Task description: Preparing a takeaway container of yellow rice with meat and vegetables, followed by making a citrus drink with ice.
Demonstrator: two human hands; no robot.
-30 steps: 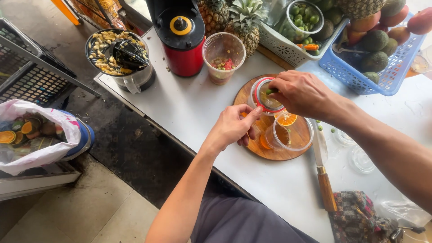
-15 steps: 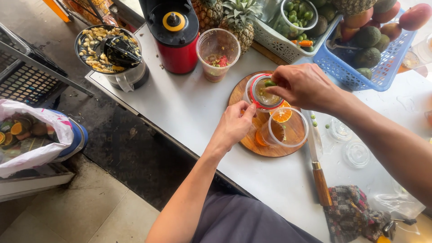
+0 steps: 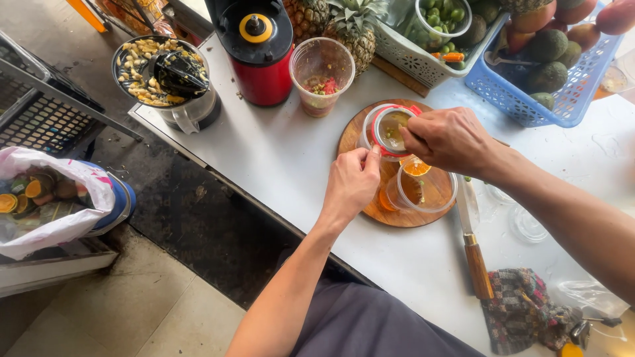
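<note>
The step in hand is judged to be the straining of juice through a small red-rimmed strainer (image 3: pixel 391 129) held over a clear plastic cup on the round wooden board (image 3: pixel 370 198).

Nearest the body, a wooden-handled knife (image 3: pixel 473 241) lies on the white worktop (image 3: pixel 278 158) with its blade just beside the board, and a checked cloth (image 3: pixel 522 311) lies beside its handle. The knife is best left where it lies, apart from both forearms.

On the board, a second clear cup (image 3: pixel 423 192) of amber liquid with an orange slice stands just in front of the strained cup and touches or nearly touches it. Care is needed that it is not knocked.

The left hand (image 3: pixel 350 185) is closed in a pinch on the near rim of the strainer. The right hand (image 3: pixel 450 139) is closed over its far side; what the fingers grip there is hidden. The strainer should be kept level and centred over the cup mouth, and the pulp pressed gently so that nothing spills onto the board.

Farther off stand a tall cup of chopped fruit (image 3: pixel 322 76), a red juicer (image 3: pixel 259 49), a pulp container (image 3: pixel 165 76), pineapples (image 3: pixel 344 30) and a blue basket (image 3: pixel 562 106) of fruit.
</note>
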